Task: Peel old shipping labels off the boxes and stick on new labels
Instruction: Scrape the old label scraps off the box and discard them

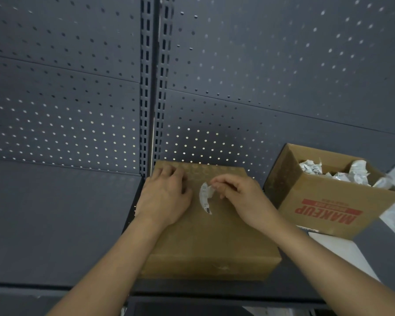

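A closed brown cardboard box (205, 238) lies on a dark shelf in front of me. A white shipping label (205, 197) curls up from the box top, its lower end with a barcode still stuck down. My right hand (240, 197) pinches the label's raised upper edge between thumb and fingers. My left hand (167, 197) rests flat on the box top to the left of the label, fingers spread toward the far edge.
An open cardboard box (333, 210) printed MAKEUP in red stands at the right, holding several crumpled white papers (335, 172). A white sheet (338, 249) lies on the shelf before it. Dark perforated panels (260, 76) rise behind the shelf.
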The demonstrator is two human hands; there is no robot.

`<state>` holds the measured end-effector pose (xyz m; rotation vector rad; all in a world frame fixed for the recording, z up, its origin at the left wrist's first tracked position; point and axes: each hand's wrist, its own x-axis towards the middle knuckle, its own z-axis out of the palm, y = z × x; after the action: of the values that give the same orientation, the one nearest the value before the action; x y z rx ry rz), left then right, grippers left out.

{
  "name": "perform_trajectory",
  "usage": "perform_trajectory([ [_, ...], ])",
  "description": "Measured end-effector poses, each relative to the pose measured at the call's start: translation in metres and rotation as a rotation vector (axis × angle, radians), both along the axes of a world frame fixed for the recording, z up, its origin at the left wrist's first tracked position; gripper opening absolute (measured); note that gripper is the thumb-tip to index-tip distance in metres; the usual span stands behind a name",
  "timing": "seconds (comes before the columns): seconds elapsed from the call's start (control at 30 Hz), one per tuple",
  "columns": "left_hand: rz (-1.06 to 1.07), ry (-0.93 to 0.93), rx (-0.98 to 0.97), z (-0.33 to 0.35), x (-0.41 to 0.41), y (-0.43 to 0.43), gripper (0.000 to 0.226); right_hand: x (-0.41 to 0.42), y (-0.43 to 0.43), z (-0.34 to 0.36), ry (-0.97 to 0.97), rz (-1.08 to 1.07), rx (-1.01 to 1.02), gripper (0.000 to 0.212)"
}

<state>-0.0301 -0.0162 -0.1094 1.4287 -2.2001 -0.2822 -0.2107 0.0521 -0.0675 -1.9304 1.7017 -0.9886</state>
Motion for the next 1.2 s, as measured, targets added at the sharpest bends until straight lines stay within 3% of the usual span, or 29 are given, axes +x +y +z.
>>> perform_trajectory([
  [0.17, -0.006, -0.012, 0.008, 0.000, -0.001, 0.000, 0.034, -0.006, 0.002, 0.000, -0.017, 0.030, -0.006, 0.019],
  [0.33, -0.002, -0.014, 0.017, 0.001, 0.000, 0.000, 0.035, -0.002, -0.003, -0.006, 0.083, -0.042, -0.075, 0.020],
  [0.47, 0.000, -0.016, 0.014, 0.000, -0.001, 0.001, 0.034, -0.003, -0.020, 0.008, -0.160, -0.205, -0.190, 0.020],
  [0.57, 0.001, -0.007, 0.017, 0.000, -0.001, 0.001, 0.033, -0.009, -0.028, 0.021, -0.318, -0.210, -0.123, 0.024],
  [0.83, 0.001, -0.006, 0.025, 0.000, -0.001, 0.001, 0.034, -0.022, -0.030, 0.003, 0.205, -0.145, -0.012, 0.029],
  [0.97, 0.001, -0.005, 0.017, -0.001, -0.001, 0.001, 0.034, -0.017, -0.031, 0.006, 0.361, -0.034, 0.072, 0.031],
  [1.2, 0.005, -0.016, 0.022, 0.001, -0.001, 0.001, 0.037, -0.010, -0.041, 0.005, 0.583, 0.061, 0.022, 0.022],
])
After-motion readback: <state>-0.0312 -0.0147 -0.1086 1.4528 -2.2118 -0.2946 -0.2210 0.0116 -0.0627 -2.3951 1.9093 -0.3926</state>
